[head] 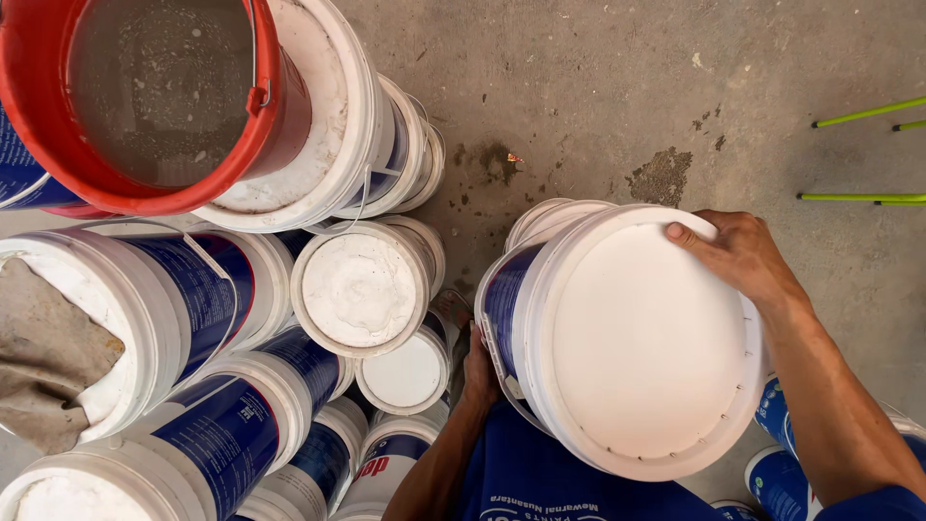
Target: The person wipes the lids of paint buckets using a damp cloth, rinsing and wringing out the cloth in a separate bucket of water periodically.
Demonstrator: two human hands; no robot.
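Two hands grip one large white bucket (637, 347) on the concrete floor (598, 87), right of the stacked white pails (359, 287). The right hand (738, 253) curls over the lid's far rim, fingers together. The left hand (478, 371) presses against the bucket's blue side; its fingers are hidden. A red bucket (145, 106) sits at the floor's upper-left corner.
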